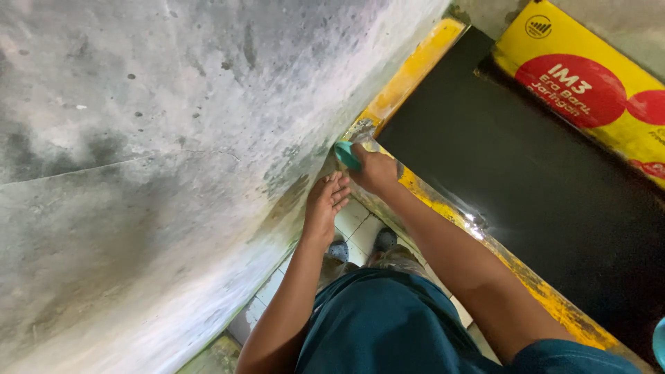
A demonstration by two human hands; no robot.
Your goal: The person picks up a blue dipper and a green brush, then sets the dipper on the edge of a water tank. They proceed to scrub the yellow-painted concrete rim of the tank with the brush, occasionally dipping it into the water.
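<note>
My right hand [374,170] grips a small teal scraper-like tool [346,155] and presses it against the yellow painted frame [415,66] where it meets the grey concrete wall [173,138]. Just below it, my left hand [327,202] rests flat on that wall with its fingers together, holding nothing. Both bare forearms reach up from my dark teal shirt [388,325].
A dark opening [526,173] lies inside the yellow frame, whose lower edge [533,284] is chipped and wet. A yellow and red banner [589,83] hangs at the top right. White floor tiles [357,232] and my feet show far below.
</note>
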